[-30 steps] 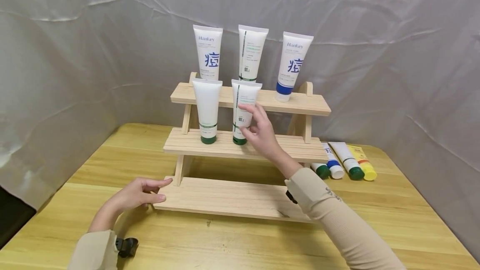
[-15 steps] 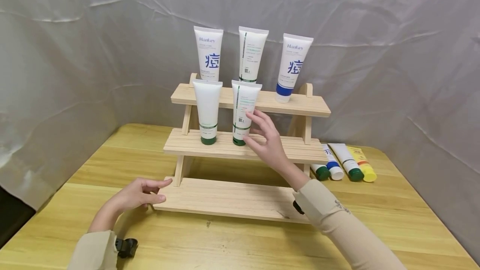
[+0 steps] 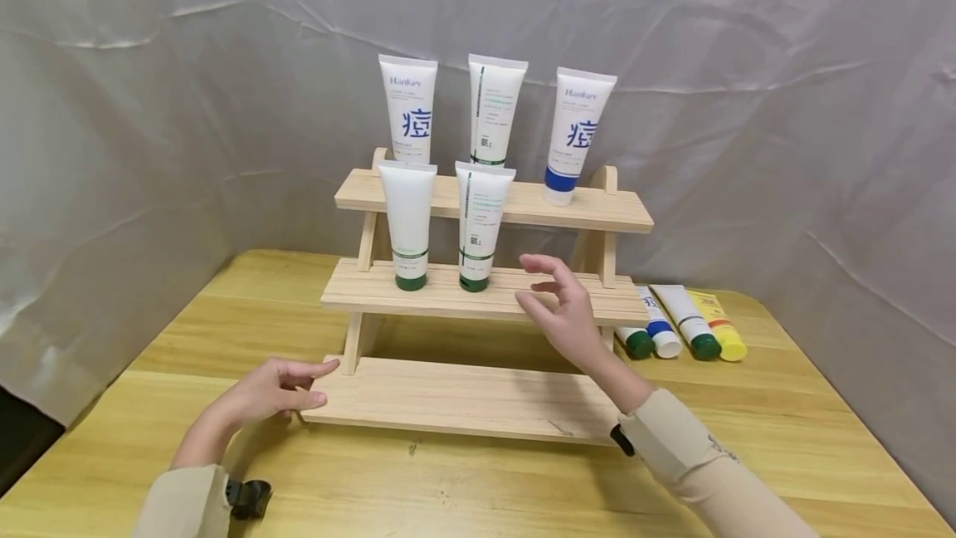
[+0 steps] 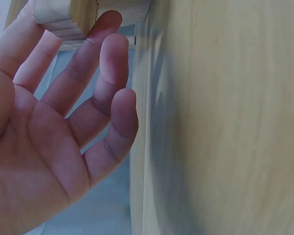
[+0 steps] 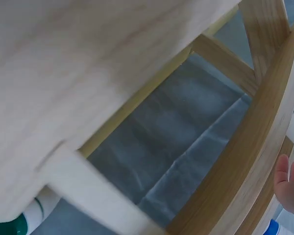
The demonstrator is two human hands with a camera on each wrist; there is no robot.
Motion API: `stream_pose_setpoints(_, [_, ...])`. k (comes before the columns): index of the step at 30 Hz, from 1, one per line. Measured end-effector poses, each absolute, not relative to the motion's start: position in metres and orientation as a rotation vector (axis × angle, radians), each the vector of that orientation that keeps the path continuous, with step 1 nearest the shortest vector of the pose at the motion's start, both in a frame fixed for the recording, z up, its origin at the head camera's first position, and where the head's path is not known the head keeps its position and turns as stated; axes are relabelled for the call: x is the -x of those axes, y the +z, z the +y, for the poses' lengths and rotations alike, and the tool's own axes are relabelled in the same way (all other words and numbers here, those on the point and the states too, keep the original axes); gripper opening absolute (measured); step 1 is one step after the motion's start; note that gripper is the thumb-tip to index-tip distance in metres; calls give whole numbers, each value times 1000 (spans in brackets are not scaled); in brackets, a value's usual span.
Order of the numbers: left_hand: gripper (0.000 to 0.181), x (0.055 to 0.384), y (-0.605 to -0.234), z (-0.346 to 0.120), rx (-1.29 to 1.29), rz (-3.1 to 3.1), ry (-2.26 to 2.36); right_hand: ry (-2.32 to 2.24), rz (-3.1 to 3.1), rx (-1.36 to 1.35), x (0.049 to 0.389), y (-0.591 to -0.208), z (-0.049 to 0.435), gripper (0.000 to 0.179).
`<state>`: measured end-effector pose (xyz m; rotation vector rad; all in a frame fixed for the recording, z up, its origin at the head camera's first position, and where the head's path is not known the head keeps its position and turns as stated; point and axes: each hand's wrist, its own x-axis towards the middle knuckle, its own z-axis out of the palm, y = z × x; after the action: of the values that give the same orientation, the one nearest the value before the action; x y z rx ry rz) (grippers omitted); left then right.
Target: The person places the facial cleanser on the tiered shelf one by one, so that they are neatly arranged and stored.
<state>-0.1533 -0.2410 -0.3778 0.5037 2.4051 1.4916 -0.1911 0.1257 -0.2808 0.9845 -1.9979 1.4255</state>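
Since each cap offers a flat foot, as far as you can judge, five entries stand cap down on your wooden rack (image 3: 355,343). Top shelf (image 3: 608,211): left Hankey tube (image 3: 409,110), green-striped tube (image 3: 495,110) and right Hankey tube (image 3: 578,127), spaced apart, printed faces toward you; the first two have their lower ends hidden by the pair in front. Middle shelf (image 3: 441,297): plain-fronted tube (image 3: 407,214) and, apart to its right, green-lettered tube (image 3: 481,227). Right hand (image 3: 563,314): near the green-lettered tube, not touching it, thumb and curved fingers parted fairly wide, holding nothing; that gap presumably spares the upright piece a knock. Left hand (image 3: 261,388): touching the left end of the bottom shelf (image 3: 456,397), fingers loosely extended, thumb apart from forefinger, probably to steady your rack. Worktop (image 3: 784,430), right of the rack: yellow tube (image 3: 720,324), green-capped tube (image 3: 690,320), blue-banded tube (image 3: 657,324) and another green cap (image 3: 639,344), its body mostly hidden, all lying side by side, likely so none can topple.
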Motion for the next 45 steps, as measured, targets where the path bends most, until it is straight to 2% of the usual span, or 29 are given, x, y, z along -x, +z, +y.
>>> stream_pose_setpoints(16, [56, 154, -376, -240, -511, 2382, 1495, 1421, -2018, -973, 173, -295, 167, 28])
stream_pose_setpoints(25, [57, 153, -375, -240, -487, 2415, 1479, 1404, -1961, -1015, 179, -316, 201, 33])
stream_pose_setpoints(38, [57, 153, -377, -241, -523, 2418, 1474, 1444, -2036, -914, 166, -327, 243, 22])
stream_pose_setpoints(45, [57, 153, -377, -240, -524, 2425, 1477, 1396, -2064, -902, 165, -335, 269, 22])
